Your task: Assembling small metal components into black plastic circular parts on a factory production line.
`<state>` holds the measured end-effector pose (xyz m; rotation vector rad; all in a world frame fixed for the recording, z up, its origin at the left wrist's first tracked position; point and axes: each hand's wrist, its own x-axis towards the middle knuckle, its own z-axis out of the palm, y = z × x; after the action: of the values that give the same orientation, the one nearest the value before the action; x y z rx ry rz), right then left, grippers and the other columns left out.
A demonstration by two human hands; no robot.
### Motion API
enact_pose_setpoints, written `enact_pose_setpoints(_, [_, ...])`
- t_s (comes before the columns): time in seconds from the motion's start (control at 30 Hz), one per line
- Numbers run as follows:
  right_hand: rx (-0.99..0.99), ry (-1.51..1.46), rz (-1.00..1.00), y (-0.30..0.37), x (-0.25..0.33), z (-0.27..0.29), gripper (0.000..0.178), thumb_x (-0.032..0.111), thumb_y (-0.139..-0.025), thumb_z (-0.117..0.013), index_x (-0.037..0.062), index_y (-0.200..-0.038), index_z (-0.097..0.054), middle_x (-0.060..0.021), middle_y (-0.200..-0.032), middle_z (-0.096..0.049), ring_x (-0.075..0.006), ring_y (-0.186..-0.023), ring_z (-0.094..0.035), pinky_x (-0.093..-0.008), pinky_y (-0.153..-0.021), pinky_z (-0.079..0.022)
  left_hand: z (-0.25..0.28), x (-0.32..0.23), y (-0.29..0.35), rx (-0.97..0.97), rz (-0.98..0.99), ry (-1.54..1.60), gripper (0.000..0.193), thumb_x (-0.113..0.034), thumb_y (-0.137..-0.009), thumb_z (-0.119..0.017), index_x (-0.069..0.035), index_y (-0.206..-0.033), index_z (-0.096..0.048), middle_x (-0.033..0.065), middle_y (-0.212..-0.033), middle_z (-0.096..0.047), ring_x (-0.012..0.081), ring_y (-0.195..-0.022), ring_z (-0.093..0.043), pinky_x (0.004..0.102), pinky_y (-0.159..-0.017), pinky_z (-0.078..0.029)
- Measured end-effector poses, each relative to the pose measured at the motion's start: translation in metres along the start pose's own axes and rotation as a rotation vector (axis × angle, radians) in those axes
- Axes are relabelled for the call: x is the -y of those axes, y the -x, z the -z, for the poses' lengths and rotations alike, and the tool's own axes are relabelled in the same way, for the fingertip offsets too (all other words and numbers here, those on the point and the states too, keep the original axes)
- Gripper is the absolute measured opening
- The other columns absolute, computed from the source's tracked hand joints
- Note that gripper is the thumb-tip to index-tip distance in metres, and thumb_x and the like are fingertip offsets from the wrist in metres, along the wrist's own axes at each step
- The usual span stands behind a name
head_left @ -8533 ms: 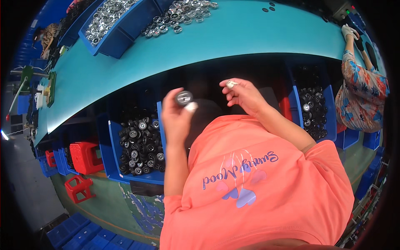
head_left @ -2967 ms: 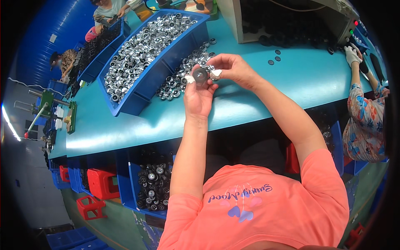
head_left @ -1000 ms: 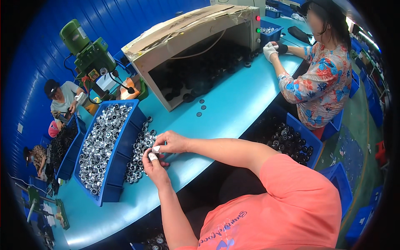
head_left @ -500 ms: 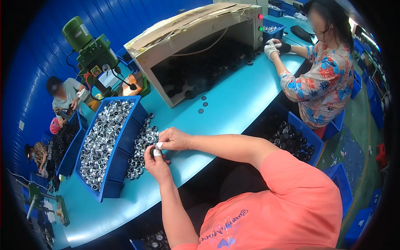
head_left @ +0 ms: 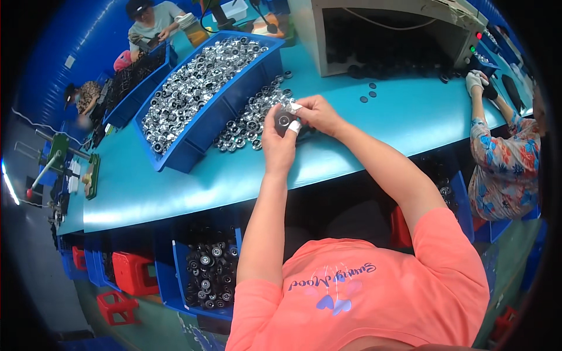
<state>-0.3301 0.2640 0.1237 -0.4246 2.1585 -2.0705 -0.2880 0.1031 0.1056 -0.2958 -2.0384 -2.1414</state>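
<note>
My left hand (head_left: 277,145) is closed round a small black wheel (head_left: 284,121), holding it between thumb and fingers just above the table. My right hand (head_left: 319,116) pinches at the wheel's far right edge, its fingertips meeting those of the left; whether it grips a separate part is hidden. White tape wraps a digit on each hand. Just beyond them lies a loose heap of small silver and black hubs (head_left: 253,120). It rests against a long blue bin (head_left: 202,143) filled with the same shiny pieces.
A boxy machine (head_left: 309,29) holding dark round parts stands at the back, with a few black discs (head_left: 364,99) before it. Below the table edge sits a blue crate of black wheels (head_left: 205,272). Red stools (head_left: 133,274) stand lower left. Co-workers (head_left: 504,158) sit right and far left.
The view has swung left and down, so bin, machine and co-workers sit elsewhere in the picture. Both hands remain together, and the wheel's round face now shows between them.
</note>
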Motion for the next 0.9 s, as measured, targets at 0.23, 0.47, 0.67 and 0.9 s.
enact_pose_setpoints(0.23, [0.06,0.001,0.04,-0.001,0.005,-0.003,0.019,0.018,-0.088,-0.073,0.0023,-0.098,-0.076,-0.0003,-0.082,-0.069,-0.0064,-0.071,-0.058,-0.0234,-0.059,-0.045,0.001,-0.001,-0.003,-0.005,0.002,-0.061,0.055,-0.008,-0.092,-0.07,-0.009,-0.143,-0.05,0.0017,-0.108,-0.065,0.0071,-0.087,-0.062,0.0202,-0.06,-0.049])
enact_pose_setpoints(0.47, [0.128,-0.014,-0.07,-0.003,0.004,0.002,0.026,0.025,-0.089,-0.076,0.0057,-0.106,-0.074,0.0014,-0.086,-0.069,-0.0051,-0.071,-0.058,-0.0218,-0.058,-0.044,-0.003,-0.001,0.0,0.023,-0.033,-0.11,0.054,-0.008,-0.093,-0.07,-0.001,-0.142,-0.048,0.0079,-0.116,-0.064,0.0139,-0.1,-0.063,0.0265,-0.081,-0.053])
enact_pose_setpoints(0.67, [0.131,-0.008,-0.045,-0.003,0.001,0.001,0.026,0.026,-0.09,-0.076,0.0056,-0.105,-0.073,0.0003,-0.088,-0.069,-0.0067,-0.074,-0.059,-0.023,-0.062,-0.048,-0.005,-0.004,0.002,0.01,-0.033,-0.178,0.053,-0.007,-0.095,-0.068,0.002,-0.143,-0.047,0.0135,-0.124,-0.063,0.019,-0.11,-0.063,0.0315,-0.094,-0.052])
enact_pose_setpoints(0.9, [0.154,-0.102,-0.102,-0.005,0.002,0.002,0.024,0.022,-0.088,-0.074,0.0034,-0.102,-0.072,-0.0017,-0.085,-0.068,-0.0082,-0.07,-0.059,-0.0239,-0.059,-0.048,-0.003,0.0,0.001,0.016,-0.08,-0.146,0.048,-0.007,-0.093,-0.068,-0.003,-0.137,-0.051,0.0119,-0.112,-0.068,0.0194,-0.1,-0.067,0.032,-0.087,-0.054])
